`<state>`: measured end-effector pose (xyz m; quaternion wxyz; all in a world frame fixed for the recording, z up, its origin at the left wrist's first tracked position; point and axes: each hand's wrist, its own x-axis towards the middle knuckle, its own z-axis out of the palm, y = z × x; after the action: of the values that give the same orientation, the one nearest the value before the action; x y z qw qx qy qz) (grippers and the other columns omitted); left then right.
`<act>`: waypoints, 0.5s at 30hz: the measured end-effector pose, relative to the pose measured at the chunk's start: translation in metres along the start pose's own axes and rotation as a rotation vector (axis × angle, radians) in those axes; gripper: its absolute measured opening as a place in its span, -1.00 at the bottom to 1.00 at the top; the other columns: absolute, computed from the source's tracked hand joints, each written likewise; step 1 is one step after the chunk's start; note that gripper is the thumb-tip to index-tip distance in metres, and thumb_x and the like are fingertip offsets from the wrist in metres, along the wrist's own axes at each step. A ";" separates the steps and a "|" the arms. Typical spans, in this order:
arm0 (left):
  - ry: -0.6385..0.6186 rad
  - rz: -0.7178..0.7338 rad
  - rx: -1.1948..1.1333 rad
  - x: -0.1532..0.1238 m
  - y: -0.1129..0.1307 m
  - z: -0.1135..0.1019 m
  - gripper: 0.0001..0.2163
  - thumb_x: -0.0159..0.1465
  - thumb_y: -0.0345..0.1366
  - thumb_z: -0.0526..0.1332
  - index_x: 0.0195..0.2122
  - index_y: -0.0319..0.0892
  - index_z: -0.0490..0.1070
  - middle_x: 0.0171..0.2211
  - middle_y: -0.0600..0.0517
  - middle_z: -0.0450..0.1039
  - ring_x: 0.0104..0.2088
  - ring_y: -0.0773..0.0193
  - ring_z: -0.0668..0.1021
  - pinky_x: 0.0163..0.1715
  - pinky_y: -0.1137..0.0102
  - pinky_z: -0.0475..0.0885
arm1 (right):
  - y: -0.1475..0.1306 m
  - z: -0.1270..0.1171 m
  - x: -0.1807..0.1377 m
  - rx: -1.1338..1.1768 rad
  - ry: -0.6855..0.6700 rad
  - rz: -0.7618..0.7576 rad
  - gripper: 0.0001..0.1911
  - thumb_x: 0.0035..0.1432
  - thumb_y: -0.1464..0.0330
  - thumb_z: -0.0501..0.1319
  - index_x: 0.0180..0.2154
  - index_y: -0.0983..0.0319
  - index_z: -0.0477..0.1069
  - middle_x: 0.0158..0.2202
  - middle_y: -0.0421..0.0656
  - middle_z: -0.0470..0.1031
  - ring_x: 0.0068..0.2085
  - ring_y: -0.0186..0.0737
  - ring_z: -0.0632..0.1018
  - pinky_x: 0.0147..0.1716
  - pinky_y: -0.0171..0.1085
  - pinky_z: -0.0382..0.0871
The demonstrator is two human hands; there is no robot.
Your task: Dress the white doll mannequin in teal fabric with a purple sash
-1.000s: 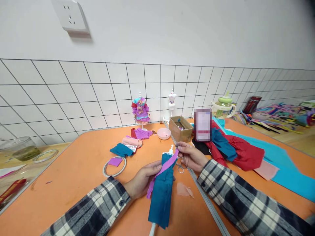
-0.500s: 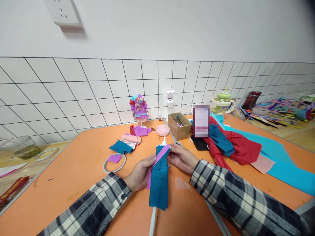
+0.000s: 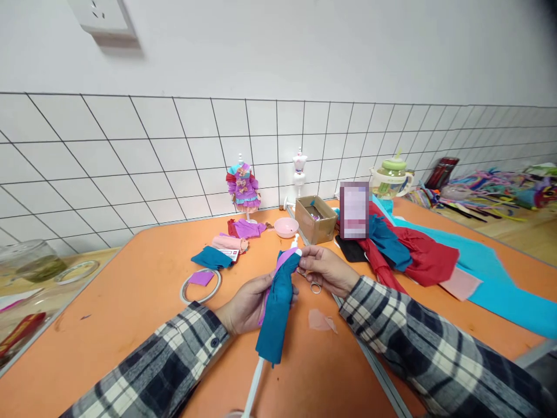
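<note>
My left hand (image 3: 243,305) is closed round a small white mannequin (image 3: 297,253) wrapped in teal paper (image 3: 275,316), gripping it at the middle. A purple paper strip (image 3: 284,260) runs along the wrap's upper edge. My right hand (image 3: 325,269) pinches the top of the wrap near the mannequin's neck. The mannequin's white stand rod (image 3: 253,389) sticks out below the teal paper. Small scissors (image 3: 314,286) lie on the orange table (image 3: 130,307) just under my right hand.
Behind stand a dressed mannequin (image 3: 242,188), a bare white one (image 3: 299,168), a pink bowl (image 3: 286,227), a cardboard box (image 3: 316,219) and a green-lidded jug (image 3: 390,181). Paper scraps (image 3: 226,248) and a tape ring (image 3: 201,285) lie left; red and teal sheets (image 3: 426,255) spread right. A glass jar (image 3: 32,264) sits far left.
The wrapped mannequin has tilted and its teal paper has been gathered narrower. My right hand moved from the purple strip's end to pinch at the neck. The view shifted slightly.
</note>
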<state>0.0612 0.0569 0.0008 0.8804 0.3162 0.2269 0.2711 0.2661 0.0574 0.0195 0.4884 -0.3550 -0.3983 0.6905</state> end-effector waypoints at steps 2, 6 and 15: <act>-0.018 -0.031 -0.009 0.000 -0.002 0.000 -0.77 0.21 -0.22 0.31 -0.19 -0.28 0.51 -0.38 -0.09 0.58 -0.34 0.21 0.60 -0.24 0.39 0.43 | 0.000 0.001 -0.001 -0.054 0.017 -0.066 -0.59 -0.25 0.26 0.54 -0.36 0.26 0.45 -0.46 -0.25 0.47 -0.47 -0.43 0.44 -0.56 -0.48 0.27; -0.045 -0.117 -0.017 -0.003 -0.001 0.007 -0.81 0.20 -0.27 0.30 -0.24 -0.29 0.51 -0.35 -0.11 0.58 -0.35 0.22 0.60 -0.24 0.37 0.43 | 0.003 0.004 -0.002 -0.087 -0.021 -0.212 -0.32 -0.18 0.20 0.52 0.00 0.11 0.36 -0.07 -0.14 0.47 -0.19 -0.30 0.51 -0.29 -0.37 0.42; -0.066 -0.144 -0.096 0.002 -0.026 0.018 -0.73 0.15 -0.20 0.32 -0.17 -0.23 0.53 -0.33 -0.06 0.58 -0.32 0.23 0.60 -0.20 0.37 0.44 | 0.007 0.025 -0.008 -0.086 -0.038 -0.307 -0.40 -0.16 0.06 0.47 -0.10 0.14 0.38 -0.36 -0.23 0.48 -0.40 -0.33 0.47 -0.40 -0.37 0.38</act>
<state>0.0817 0.0331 -0.0047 0.9188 0.2650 0.2067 0.2069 0.2432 0.0433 0.0250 0.5650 -0.2975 -0.4862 0.5965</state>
